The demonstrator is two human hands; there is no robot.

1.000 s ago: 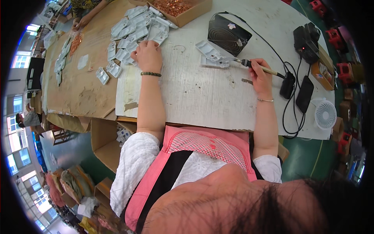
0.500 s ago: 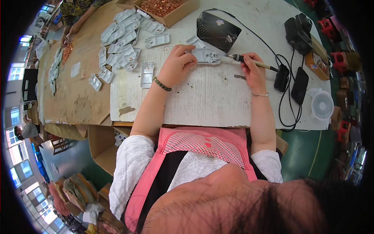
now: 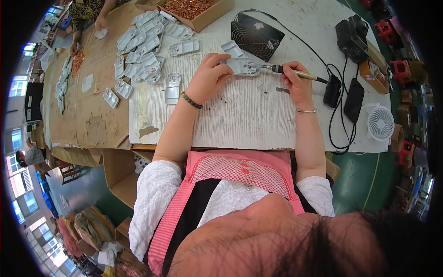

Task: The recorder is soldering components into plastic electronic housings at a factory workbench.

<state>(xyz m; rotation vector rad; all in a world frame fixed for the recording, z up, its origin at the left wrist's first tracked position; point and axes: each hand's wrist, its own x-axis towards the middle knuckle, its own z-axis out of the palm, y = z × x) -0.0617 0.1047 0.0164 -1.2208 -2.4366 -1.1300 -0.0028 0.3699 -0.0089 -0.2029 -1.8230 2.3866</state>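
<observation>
My left hand (image 3: pixel 211 78) is closed on the left end of a pale grey plastic housing (image 3: pixel 241 66), which lies on the white worktable. A soldering iron (image 3: pixel 302 74) is gripped like a pen in my right hand (image 3: pixel 297 82). Its tip points left and meets the right end of the housing, as far as I can see. Just beyond the housing lies a second grey plastic piece (image 3: pixel 232 48). Close to my left wrist rests another housing (image 3: pixel 172 88). The fingertips of my left hand are partly hidden behind the housing.
A black square fan (image 3: pixel 257 36) stands behind the housing. Several housings (image 3: pixel 146 44) are heaped left, below a carton of copper-coloured parts (image 3: pixel 196 10). At right are a black soldering stand (image 3: pixel 353 38), cables, a black adapter (image 3: pixel 354 100) and a small white fan (image 3: pixel 381 123). A co-worker's hand (image 3: pixel 100 23) shows far left.
My hands and the housing stay nearly in place, with the soldering iron still at the housing's right end. The co-worker's hand has come into view, holding something whitish. The whole view has shifted slightly.
</observation>
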